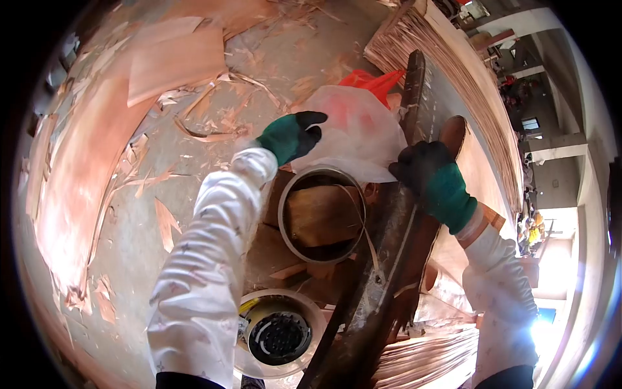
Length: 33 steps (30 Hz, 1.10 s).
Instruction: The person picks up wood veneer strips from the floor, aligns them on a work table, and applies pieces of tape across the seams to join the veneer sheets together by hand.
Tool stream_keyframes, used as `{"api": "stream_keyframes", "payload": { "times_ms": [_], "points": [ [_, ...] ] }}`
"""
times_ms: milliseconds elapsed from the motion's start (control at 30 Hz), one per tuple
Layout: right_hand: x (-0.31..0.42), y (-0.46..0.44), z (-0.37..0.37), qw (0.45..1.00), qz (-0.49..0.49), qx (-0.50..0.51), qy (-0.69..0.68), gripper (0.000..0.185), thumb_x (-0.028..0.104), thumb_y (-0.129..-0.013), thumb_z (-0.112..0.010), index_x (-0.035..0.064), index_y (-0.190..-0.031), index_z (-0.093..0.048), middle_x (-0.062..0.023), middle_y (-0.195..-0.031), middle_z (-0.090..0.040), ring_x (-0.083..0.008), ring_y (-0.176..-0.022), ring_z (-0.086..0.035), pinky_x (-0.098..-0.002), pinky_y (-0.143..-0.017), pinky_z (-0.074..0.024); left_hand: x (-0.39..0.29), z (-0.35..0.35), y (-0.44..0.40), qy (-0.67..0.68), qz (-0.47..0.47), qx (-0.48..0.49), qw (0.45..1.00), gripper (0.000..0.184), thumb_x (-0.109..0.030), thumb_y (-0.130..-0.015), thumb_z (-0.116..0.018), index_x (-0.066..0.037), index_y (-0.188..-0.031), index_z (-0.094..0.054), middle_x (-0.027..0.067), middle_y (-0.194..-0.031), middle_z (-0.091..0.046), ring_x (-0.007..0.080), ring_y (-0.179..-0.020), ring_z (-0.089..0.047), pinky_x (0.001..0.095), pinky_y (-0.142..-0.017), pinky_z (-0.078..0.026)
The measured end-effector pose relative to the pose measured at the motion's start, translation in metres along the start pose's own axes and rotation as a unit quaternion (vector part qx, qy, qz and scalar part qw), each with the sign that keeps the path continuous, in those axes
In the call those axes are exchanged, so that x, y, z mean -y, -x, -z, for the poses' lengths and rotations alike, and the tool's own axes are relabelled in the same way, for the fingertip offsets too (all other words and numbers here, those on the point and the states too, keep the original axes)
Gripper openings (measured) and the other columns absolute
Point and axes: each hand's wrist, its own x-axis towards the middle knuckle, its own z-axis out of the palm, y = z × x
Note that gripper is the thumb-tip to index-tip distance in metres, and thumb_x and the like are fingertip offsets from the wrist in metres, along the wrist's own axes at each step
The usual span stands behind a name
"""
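My left hand [291, 137], in a green glove with dark fingertips, is at the left side of a translucent white plastic bag [353, 123]. Its thumb and forefinger are apart, with the bag's edge just by them. My right hand [435, 180], gloved the same way, is closed on the bag's lower right corner. Red shows faintly through the bag, and a bright red plastic bag [379, 84] sticks out behind it. Below the bag stands a round container [283, 217] with a brown piece inside.
A long dark metal beam [363, 305] runs diagonally beside the containers. A pale tub [311, 301] holding a black-bottomed vessel stands nearer me. Stacked veneer sheets [460, 52] rise at right; loose veneer [178, 61] and scraps litter the floor at left.
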Motion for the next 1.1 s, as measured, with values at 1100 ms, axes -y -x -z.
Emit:
{"api": "stream_keyframes", "payload": {
  "times_ms": [1100],
  "points": [
    [0.072,0.067,0.046,0.911,-0.094,-0.018,-0.401,0.019,0.012,-0.080,-0.067,0.0078,-0.099,-0.066,-0.0126,-0.092,-0.066,-0.0270,-0.077,-0.061,-0.0320,-0.069,-0.0498,-0.294,0.183,0.221,-0.251,-0.109,-0.157,0.949,0.039,0.002,-0.082,-0.050,0.001,-0.119,-0.059,0.0163,-0.117,-0.065,0.0305,-0.102,-0.063,0.0440,-0.100,-0.042]
  ]
}}
